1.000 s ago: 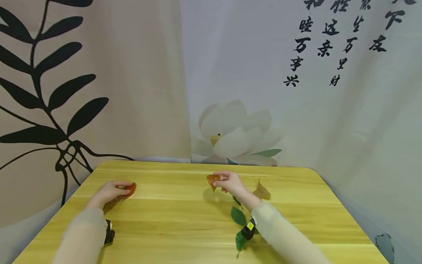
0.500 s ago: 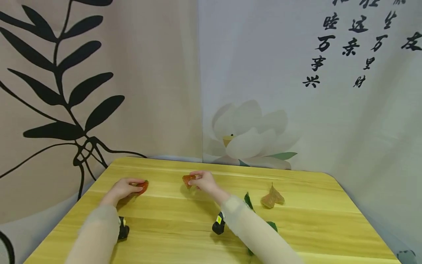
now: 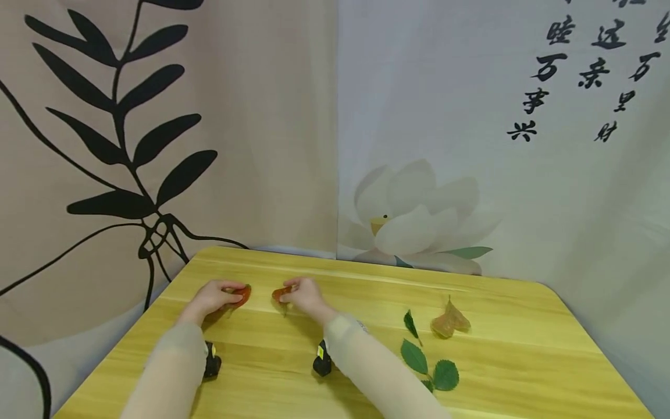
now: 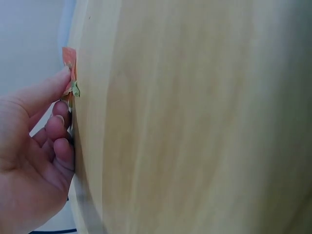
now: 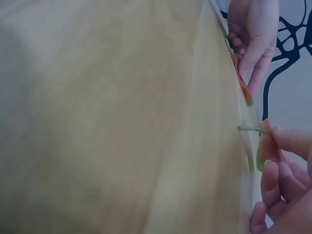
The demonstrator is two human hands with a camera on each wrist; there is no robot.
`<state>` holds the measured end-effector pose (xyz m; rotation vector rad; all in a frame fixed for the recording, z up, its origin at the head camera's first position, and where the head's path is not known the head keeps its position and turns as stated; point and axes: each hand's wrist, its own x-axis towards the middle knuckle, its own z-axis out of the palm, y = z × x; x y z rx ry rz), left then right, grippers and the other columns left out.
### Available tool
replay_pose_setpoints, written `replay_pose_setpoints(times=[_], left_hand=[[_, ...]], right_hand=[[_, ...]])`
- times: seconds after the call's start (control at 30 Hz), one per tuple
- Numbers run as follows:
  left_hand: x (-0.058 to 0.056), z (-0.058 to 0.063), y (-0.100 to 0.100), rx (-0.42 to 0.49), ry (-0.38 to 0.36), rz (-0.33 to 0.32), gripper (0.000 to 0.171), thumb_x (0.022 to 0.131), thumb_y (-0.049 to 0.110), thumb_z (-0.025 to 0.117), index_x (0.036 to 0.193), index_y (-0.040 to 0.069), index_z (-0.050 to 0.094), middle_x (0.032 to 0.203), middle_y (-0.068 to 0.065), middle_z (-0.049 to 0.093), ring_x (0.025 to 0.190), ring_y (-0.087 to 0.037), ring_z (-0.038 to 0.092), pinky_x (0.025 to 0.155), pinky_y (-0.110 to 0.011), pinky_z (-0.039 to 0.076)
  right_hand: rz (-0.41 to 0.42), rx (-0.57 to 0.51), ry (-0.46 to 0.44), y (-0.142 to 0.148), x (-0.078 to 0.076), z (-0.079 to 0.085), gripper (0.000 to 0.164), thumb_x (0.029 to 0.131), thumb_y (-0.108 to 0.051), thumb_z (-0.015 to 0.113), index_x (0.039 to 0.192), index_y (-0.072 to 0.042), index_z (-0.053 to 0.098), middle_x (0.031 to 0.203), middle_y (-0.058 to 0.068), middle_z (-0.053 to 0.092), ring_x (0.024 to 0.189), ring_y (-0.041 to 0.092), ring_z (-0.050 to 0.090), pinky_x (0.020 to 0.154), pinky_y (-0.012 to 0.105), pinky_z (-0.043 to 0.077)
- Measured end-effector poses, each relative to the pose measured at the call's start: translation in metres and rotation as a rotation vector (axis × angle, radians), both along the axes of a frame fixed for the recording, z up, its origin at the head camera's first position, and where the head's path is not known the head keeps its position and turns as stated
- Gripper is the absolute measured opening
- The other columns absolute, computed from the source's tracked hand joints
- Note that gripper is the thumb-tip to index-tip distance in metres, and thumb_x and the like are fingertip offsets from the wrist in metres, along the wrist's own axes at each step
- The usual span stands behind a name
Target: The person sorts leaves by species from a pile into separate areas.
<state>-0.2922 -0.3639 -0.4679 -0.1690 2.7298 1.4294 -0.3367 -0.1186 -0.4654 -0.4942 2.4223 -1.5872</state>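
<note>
From the head view: pinches a red leaf (image 3: pixel 242 296) between thumb and fingers of the left hand (image 3: pixel 211 297), near the far left corner of the table (image 3: pixel 262 361), inside its edges. Pinches a second red leaf (image 3: pixel 277 294) likewise in the right hand (image 3: pixel 307 295), also toward the far edge and just to the right of the first, with a narrow gap of wood between the two. Has a broad stretch of wood on the near side, between the forearms, for moving. Wears black boxes (image 3: pixel 211 364) at both wrists. Has green leaves (image 3: pixel 414 356) and brown leaves (image 3: pixel 450 322) well to the right of the right hand, inside the right edge. Meets a wall hanging (image 3: pixel 272 128) behind the far edge.

From the left wrist view: grips the red leaf at the thumb tip, with the forefinger partly hidden and the other fingers bent in toward the palm. Looks over a wide, open run of wood beside the hand.

From the right wrist view: pinches the second red leaf by thumb and fingertip, with a green stem (image 5: pixel 251 128) pointing toward the wood and the remaining fingers bent. Shows the left hand near, apart from the right. Cannot tell whether either leaf touches the wood.
</note>
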Motion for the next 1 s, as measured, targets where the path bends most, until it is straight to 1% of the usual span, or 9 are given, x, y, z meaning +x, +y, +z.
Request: replay_pose_setpoints(times=[0.1,0.2,0.3,0.4,0.47,0.57,0.73,0.87,1.0], left_hand=[[0.000,0.001,0.001,-0.019,0.001,0.006,0.040,0.089,0.010,0.070,0.125,-0.004,0.062,0.131,-0.030,0.050,0.095,-0.028,0.054,0.069,-0.029,0.045],[0.001,0.003,0.002,-0.022,-0.005,0.005,0.041,0.089,0.011,0.070,0.126,-0.005,0.061,0.131,-0.030,0.051,0.097,-0.029,0.054,0.071,-0.030,0.045],[0.001,0.004,0.002,-0.018,-0.008,0.009,0.041,0.090,0.011,0.069,0.126,-0.005,0.061,0.130,-0.030,0.052,0.100,-0.030,0.055,0.074,-0.032,0.047],[0.001,0.004,0.003,-0.024,-0.006,0.011,0.041,0.089,0.012,0.070,0.126,-0.005,0.061,0.129,-0.029,0.053,0.106,-0.033,0.056,0.079,-0.036,0.049],[0.001,0.004,0.003,-0.025,-0.006,0.014,0.042,0.089,0.013,0.071,0.126,-0.005,0.061,0.130,-0.029,0.053,0.108,-0.034,0.056,0.082,-0.038,0.049],[0.001,0.004,0.005,-0.022,-0.011,0.017,0.042,0.089,0.014,0.071,0.126,-0.004,0.061,0.130,-0.028,0.053,0.109,-0.034,0.056,0.084,-0.040,0.049],[0.000,0.004,0.005,-0.028,-0.007,0.013,0.042,0.089,0.014,0.071,0.126,-0.004,0.061,0.128,-0.028,0.055,0.106,-0.032,0.057,0.081,-0.038,0.050],[-0.001,0.004,0.004,-0.036,-0.005,0.012,0.043,0.089,0.015,0.071,0.126,-0.003,0.061,0.129,-0.028,0.054,0.105,-0.032,0.058,0.079,-0.038,0.050],[-0.001,0.002,0.002,-0.032,-0.008,0.015,0.043,0.089,0.016,0.072,0.126,-0.003,0.062,0.129,-0.028,0.054,0.101,-0.029,0.058,0.077,-0.037,0.050]], right_hand=[[-0.004,0.030,0.013,-0.006,0.000,-0.001,0.033,0.078,-0.004,0.080,0.109,0.000,0.070,0.083,0.001,0.065,0.069,0.010,0.057,0.059,0.022,0.046],[-0.020,0.112,0.050,-0.013,0.001,-0.001,0.031,0.077,-0.009,0.082,0.106,-0.005,0.073,0.082,-0.002,0.067,0.071,0.010,0.058,0.063,0.025,0.047],[-0.044,0.223,0.099,-0.019,0.003,-0.001,0.028,0.077,-0.019,0.083,0.103,-0.014,0.076,0.083,-0.008,0.069,0.080,0.011,0.061,0.079,0.031,0.044],[-0.063,0.294,0.147,-0.026,0.005,-0.001,0.026,0.076,-0.025,0.083,0.101,-0.019,0.077,0.086,-0.011,0.070,0.090,0.014,0.062,0.088,0.041,0.036],[-0.072,0.321,0.170,-0.029,0.007,-0.002,0.025,0.076,-0.026,0.083,0.100,-0.021,0.078,0.089,-0.012,0.071,0.094,0.017,0.062,0.087,0.044,0.033],[-0.075,0.341,0.190,-0.034,0.009,-0.002,0.025,0.075,-0.026,0.083,0.099,-0.021,0.078,0.091,-0.012,0.071,0.094,0.019,0.062,0.087,0.047,0.031],[-0.049,0.374,0.210,-0.039,0.010,-0.004,0.026,0.075,-0.028,0.084,0.099,-0.020,0.078,0.093,-0.011,0.071,0.093,0.018,0.063,0.091,0.051,0.029],[-0.016,0.431,0.237,-0.041,0.010,-0.006,0.028,0.075,-0.033,0.083,0.101,-0.023,0.077,0.093,-0.012,0.071,0.093,0.017,0.062,0.091,0.049,0.031],[0.008,0.456,0.258,-0.042,0.009,-0.007,0.029,0.076,-0.036,0.082,0.101,-0.024,0.076,0.091,-0.013,0.070,0.091,0.015,0.061,0.088,0.047,0.032]])
